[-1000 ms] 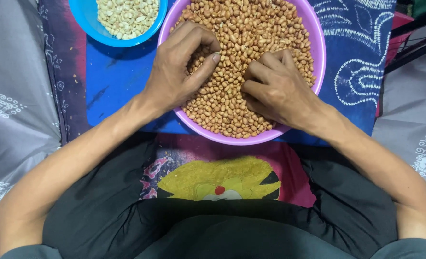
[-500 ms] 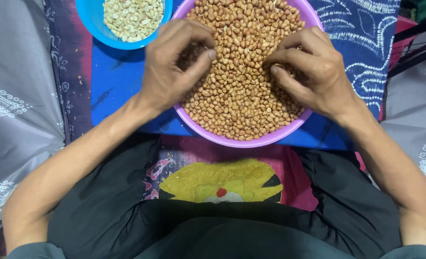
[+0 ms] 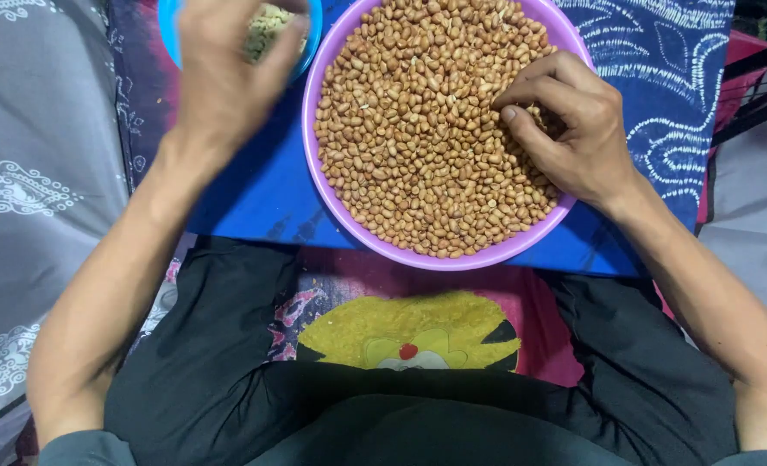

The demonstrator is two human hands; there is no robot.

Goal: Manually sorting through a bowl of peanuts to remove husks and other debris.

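A: Hands first. What is different from a moment ago?

B: Half a second ago both hands were in the purple bowl. Now the left hand is over the blue bowl, at the top left. It is blurred, the fingers bunched together and pointing down. I cannot tell if something is between them.

A: And the right hand?

B: It stayed in the purple bowl, on the right side of the peanuts. The thumb and the fingers are curled together on some nuts, so it is closed on them, not flat.

A: What does the change mean for the work?

B: I judge that the left hand carries something from the brown nuts to the blue bowl, where pale pieces lie. The sorting goes from one bowl to the other.

A: Is there room to move?

B: The two bowls are just beside each other on the blue cloth, so the way is short. The purple bowl's near rim is at the edge of the cloth, above the lap. The blue bowl is cut off by the picture's top edge, so I cannot see how full it is.
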